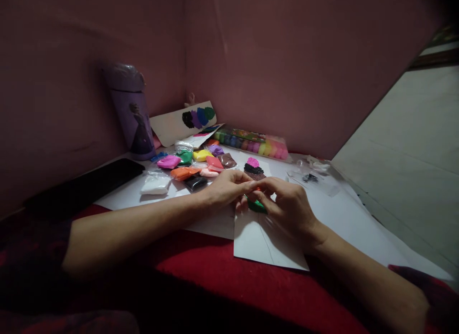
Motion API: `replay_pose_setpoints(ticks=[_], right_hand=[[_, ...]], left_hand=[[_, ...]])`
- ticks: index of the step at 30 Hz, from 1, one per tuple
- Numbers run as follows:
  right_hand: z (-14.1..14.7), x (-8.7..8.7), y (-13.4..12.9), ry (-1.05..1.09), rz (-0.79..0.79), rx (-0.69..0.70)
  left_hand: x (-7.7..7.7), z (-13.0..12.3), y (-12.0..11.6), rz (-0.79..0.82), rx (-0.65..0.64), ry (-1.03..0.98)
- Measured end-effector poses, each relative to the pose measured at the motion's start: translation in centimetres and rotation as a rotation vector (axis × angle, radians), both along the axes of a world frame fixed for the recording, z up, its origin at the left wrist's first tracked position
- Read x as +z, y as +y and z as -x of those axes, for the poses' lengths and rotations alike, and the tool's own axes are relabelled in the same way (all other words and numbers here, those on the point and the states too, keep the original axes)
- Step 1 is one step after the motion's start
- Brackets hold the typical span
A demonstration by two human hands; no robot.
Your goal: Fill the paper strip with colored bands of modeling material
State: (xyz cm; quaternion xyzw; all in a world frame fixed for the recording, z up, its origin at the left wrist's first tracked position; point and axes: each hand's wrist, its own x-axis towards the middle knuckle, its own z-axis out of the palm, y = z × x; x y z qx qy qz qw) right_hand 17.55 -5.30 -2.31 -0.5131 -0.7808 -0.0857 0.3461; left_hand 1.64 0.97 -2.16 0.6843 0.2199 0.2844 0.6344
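My left hand [229, 186] and my right hand [287, 200] meet over a white paper card [268, 245], fingertips pinched together. What they hold, if anything, is hidden by the fingers. A speck of orange-red shows near the fingertips, but I cannot tell whether it is held or lies on the card. Past the hands, the card carries a pink clay patch [253, 162], a black clay patch [254, 169] and a brown patch partly covered by fingers. A green patch [256, 205] shows beneath the right hand.
Several bagged clay colours lie left of the hands, including an orange packet [184, 173] and a white packet [156, 183]. Behind are a clear clay box [251, 142] and a painted card [182, 125]. A purple bottle [132, 114] and a dark flat object [86, 185] are at left; plastic wrappers [311, 177] at right.
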Motion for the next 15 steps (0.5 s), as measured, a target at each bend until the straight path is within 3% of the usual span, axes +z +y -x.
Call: replay_pose_setpoints(ticks=[15], right_hand=[[0.0,-0.02,-0.1,-0.031,-0.005,-0.02]], left_hand=[[-0.08,-0.01,0.23,-0.006,-0.042,0.056]])
